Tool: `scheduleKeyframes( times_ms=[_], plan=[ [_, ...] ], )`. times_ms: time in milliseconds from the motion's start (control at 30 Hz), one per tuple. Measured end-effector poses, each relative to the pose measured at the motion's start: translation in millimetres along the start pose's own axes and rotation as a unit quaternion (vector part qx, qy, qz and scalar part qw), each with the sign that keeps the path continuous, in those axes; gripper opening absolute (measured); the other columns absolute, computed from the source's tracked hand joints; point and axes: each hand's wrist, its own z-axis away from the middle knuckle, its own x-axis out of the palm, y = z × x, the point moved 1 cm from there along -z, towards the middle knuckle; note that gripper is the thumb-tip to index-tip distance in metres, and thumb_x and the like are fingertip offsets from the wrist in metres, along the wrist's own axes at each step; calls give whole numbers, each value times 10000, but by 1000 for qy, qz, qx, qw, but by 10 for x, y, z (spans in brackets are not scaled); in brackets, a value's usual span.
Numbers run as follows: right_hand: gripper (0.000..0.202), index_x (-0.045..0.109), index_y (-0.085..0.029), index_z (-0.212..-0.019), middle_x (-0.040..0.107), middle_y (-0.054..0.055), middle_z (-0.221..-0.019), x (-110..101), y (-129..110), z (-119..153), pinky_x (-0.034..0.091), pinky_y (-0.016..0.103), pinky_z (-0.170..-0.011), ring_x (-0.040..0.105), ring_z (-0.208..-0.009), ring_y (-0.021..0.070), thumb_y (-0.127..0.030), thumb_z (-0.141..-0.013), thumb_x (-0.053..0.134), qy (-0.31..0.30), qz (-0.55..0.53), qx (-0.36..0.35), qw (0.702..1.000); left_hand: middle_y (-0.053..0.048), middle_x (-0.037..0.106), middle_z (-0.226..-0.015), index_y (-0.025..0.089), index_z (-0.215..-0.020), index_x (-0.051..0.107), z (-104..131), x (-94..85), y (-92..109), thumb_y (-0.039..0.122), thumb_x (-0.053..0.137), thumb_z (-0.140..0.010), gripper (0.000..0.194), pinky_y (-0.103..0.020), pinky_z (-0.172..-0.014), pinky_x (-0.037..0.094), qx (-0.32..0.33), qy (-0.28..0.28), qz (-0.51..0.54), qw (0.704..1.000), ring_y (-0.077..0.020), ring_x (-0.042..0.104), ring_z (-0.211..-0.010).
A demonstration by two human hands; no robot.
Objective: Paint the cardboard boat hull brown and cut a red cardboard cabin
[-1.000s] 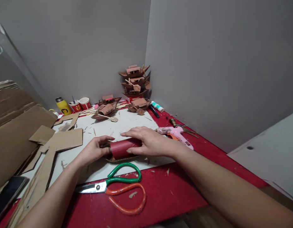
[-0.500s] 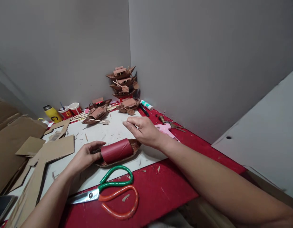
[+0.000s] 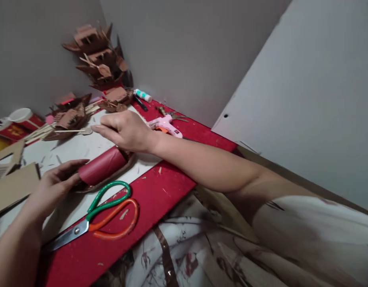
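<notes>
Boat is sitting on the near part of the white board, with a red tube lying lengthwise over its hull. We are placing our left hand at the boat's left end, thumb by the tube's opening and fingers reaching along the far side; thumb and fingers are standing apart, and we cannot tell whether they are pinching the hull. Our right hand is hovering over the boat's far right end, fingers curling inward and thumb lying close to them; we cannot tell whether they are holding anything.

Nearer to us, scissors are lying just beside the boat, blades pointing left, handles resting mostly on the red table. A pink glue gun is lying beyond our right arm, near pliers. On the far side, a stack of boats is standing in the corner. Cardboard is lying on the left, sticks and cups beyond it.
</notes>
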Motion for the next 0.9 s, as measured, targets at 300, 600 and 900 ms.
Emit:
scheduleKeyframes(
  times_ms=[300, 600, 900],
  plan=[
    [340, 497, -165, -711, 480, -21, -664, 32, -26, 9, 262, 242, -604, 410, -619, 104, -335, -996, 423, -11, -15, -23, 1000, -18, 743, -851, 214, -1064, 687, 32, 52, 49, 372, 828, -568, 539, -263, -573, 550, -6, 2, 3, 1000, -169, 663, -626],
    [352, 520, -178, -629, 503, -5, -592, 17, -60, 13, 258, 265, -585, 399, -567, 124, -344, -936, 474, 3, -19, -27, 999, -73, 722, -908, 122, -1126, 638, 24, 20, -15, 403, 808, -631, 594, -286, -640, 530, 18, -31, 31, 999, -177, 654, -688],
    [354, 554, -170, -628, 554, 9, -590, 48, -63, -1, 275, 259, -586, 446, -565, 128, -332, -935, 481, 25, -18, -51, 998, -73, 715, -923, 139, -1115, 639, 18, -3, -63, 403, 781, -671, 537, -297, -620, 527, 32, -41, 35, 998, -177, 656, -658]
  ],
)
